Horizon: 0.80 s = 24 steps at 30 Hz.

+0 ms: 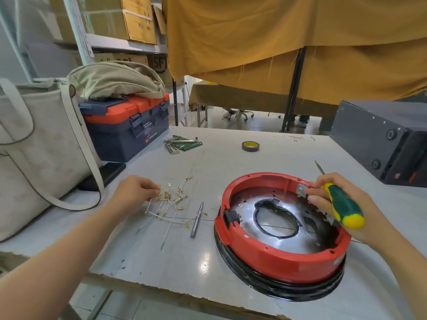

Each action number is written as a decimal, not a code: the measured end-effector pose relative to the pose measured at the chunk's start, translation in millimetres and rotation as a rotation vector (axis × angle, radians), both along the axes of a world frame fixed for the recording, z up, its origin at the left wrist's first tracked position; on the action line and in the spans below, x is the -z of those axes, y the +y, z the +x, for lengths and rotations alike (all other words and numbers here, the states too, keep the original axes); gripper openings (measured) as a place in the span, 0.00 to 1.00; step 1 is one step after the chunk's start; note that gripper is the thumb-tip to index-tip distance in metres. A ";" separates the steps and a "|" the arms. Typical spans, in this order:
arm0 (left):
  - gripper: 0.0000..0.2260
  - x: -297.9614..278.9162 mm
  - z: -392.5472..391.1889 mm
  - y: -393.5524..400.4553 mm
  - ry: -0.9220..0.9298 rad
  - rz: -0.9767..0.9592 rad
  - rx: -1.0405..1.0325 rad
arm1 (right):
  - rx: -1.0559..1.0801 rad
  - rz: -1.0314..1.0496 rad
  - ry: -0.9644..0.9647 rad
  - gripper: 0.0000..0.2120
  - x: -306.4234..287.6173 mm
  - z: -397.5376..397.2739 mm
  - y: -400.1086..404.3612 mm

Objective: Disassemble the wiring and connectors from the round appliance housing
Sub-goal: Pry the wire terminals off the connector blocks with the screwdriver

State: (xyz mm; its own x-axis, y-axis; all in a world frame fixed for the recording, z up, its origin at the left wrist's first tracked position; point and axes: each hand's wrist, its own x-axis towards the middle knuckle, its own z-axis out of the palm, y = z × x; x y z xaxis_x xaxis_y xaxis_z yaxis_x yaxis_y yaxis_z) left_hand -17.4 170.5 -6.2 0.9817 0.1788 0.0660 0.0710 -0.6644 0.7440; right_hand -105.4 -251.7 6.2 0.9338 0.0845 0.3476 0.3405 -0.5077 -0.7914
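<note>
one "sf" logo, cardboard box (pixel 159 63)

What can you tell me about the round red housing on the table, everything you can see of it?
The round red housing looks like glossy plastic, an open ring wall over a black base band, lying flat on the grey table at the right. Inside, a shiny metal plate with small holes surrounds a large round opening. A black connector block sits in a notch on its left wall. The right hand, gripping a green and yellow screwdriver, touches a small metal bracket at its far rim.
</note>
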 end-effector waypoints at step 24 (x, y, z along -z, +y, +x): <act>0.14 -39.4 -26.4 -150.7 -0.299 0.209 0.539 | -0.070 0.293 0.117 0.26 -16.8 6.4 -4.5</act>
